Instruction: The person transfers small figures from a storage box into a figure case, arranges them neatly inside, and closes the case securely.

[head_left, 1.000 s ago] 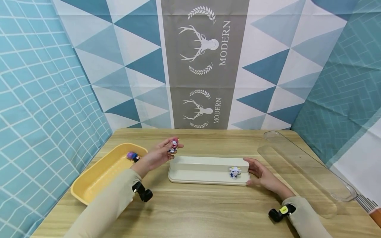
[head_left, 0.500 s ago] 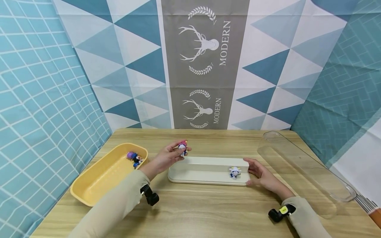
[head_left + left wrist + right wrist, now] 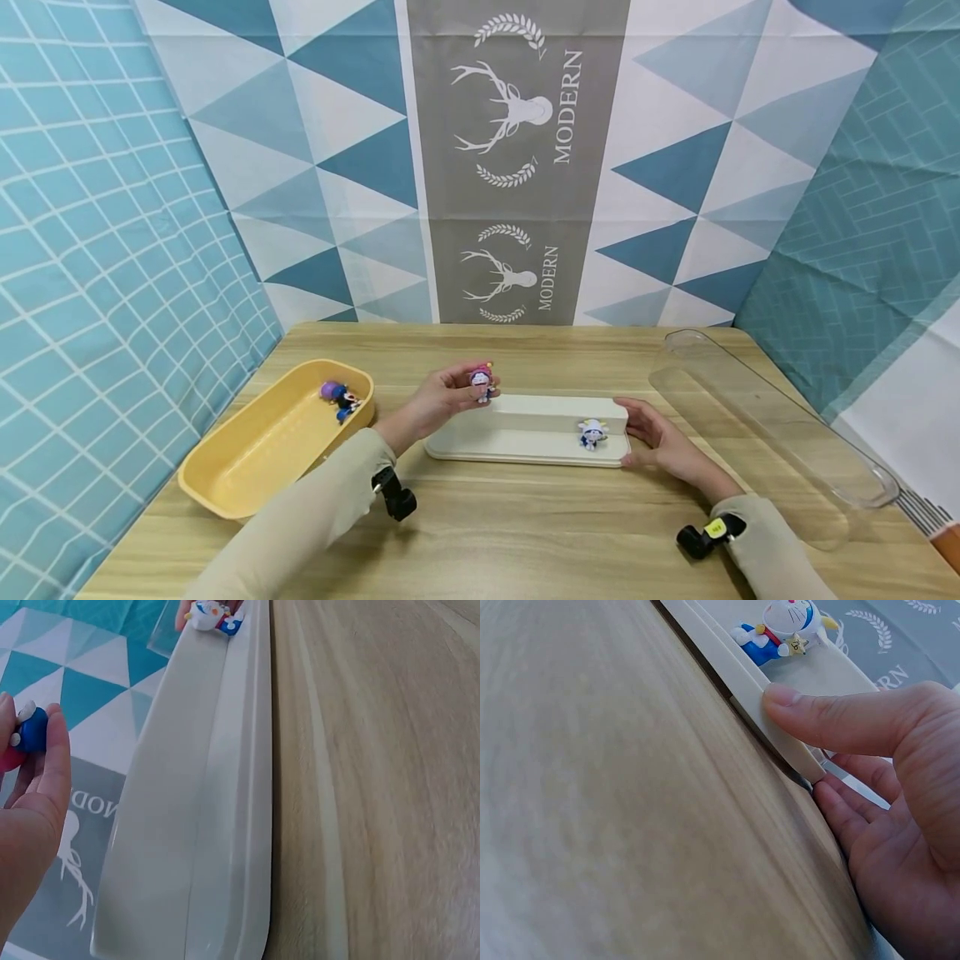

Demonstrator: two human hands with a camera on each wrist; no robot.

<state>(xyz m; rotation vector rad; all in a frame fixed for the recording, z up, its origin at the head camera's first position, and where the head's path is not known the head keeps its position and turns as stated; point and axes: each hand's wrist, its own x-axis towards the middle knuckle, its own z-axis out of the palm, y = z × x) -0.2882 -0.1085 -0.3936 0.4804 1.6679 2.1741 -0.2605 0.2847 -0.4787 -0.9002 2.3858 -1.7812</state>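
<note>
My left hand [image 3: 438, 402] pinches a small figurine [image 3: 482, 383] with a pink hood and white face, above the left half of a cream two-step display base [image 3: 510, 444]. In the left wrist view the figurine's blue back [image 3: 32, 731] shows between thumb and fingers. My right hand [image 3: 663, 442] grips the right end of the base, with the thumb [image 3: 832, 720] on its front rim and the other fingers around the end. A second figurine [image 3: 592, 434], white-hooded with yellow horns, stands on the lower step near that hand.
At the left lies a yellow plastic basket [image 3: 217, 442] with a dark blue and purple figurine [image 3: 343, 398] at its right side. A long clear plastic cover [image 3: 780, 425] lies at the right. Patterned cloth [image 3: 510, 167] hangs behind the wooden table [image 3: 525, 533].
My left hand has moved right with the pink-hooded figurine, from beside the base's left end to over its left half. My right hand and the base have stayed put.
</note>
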